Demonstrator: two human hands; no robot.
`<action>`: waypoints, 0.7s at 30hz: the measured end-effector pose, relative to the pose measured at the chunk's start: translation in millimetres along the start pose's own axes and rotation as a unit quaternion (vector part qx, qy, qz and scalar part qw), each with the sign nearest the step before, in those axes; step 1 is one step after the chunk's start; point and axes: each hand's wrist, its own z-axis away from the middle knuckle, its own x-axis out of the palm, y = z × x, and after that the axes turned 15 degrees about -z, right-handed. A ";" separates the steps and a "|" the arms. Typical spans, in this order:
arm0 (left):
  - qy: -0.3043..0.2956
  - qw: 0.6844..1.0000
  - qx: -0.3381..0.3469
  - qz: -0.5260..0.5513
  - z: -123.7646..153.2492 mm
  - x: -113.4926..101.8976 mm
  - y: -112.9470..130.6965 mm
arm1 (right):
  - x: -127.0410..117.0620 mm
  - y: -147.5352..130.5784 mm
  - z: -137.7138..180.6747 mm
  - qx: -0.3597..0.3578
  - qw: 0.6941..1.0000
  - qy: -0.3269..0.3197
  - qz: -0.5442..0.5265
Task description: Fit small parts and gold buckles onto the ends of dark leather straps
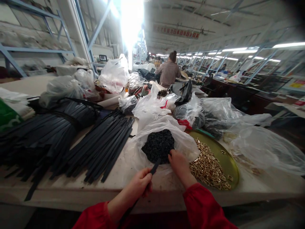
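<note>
My left hand (142, 182) is closed around a black strap (156, 166), whose end sticks up past the thumb while the rest hangs down toward the table edge. My right hand (179, 161) is at the right rim of an open clear plastic bag (135, 149), its fingertips against a heap of small black pieces (158, 144). Those fingers are bent together, and whatever may be between them is too small to make out. Just right of that hand, gold metal buckles (207, 167) lie piled on a round gold tray (230, 160).
Loose black straps (105, 143) and a thick tied bundle of them (45, 133) cover the table's left side. Filled plastic bags (214, 111) crowd the back and right. A black handbag (182, 90) stands farther back, near a person (168, 71) facing away.
</note>
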 end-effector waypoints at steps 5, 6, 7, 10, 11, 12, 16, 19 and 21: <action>0.009 1.000 -0.015 0.021 4.7 2.5 3.8 | 2.3 -1.8 3.0 -0.022 0.999 -0.024 0.029; 0.009 1.000 -0.014 0.023 5.9 3.1 5.2 | 2.2 -1.7 3.2 -0.026 0.999 -0.026 0.032; 0.009 1.000 -0.009 0.023 7.3 3.6 6.6 | 1.9 -1.4 3.1 -0.030 0.999 -0.027 0.033; 0.012 1.000 0.001 0.015 12.7 3.1 10.4 | 0.7 1.5 2.5 -0.035 0.999 -0.024 0.026; 0.015 1.000 0.000 0.014 14.5 2.6 11.1 | 0.6 3.1 2.5 -0.034 0.999 -0.023 0.020; 0.018 1.000 -0.003 0.013 16.0 2.1 11.4 | 0.6 4.7 2.6 -0.032 0.999 -0.023 0.013; 0.012 1.000 0.001 0.008 17.8 2.2 10.6 | 0.8 9.2 1.7 -0.030 0.998 -0.027 -0.038; -0.004 1.000 0.004 0.017 16.1 3.3 10.0 | -2.8 10.0 -0.9 -0.027 0.994 -0.022 -0.101; -0.006 0.999 -0.004 0.032 15.1 3.5 10.0 | -6.9 9.5 0.5 -0.027 0.987 -0.013 -0.155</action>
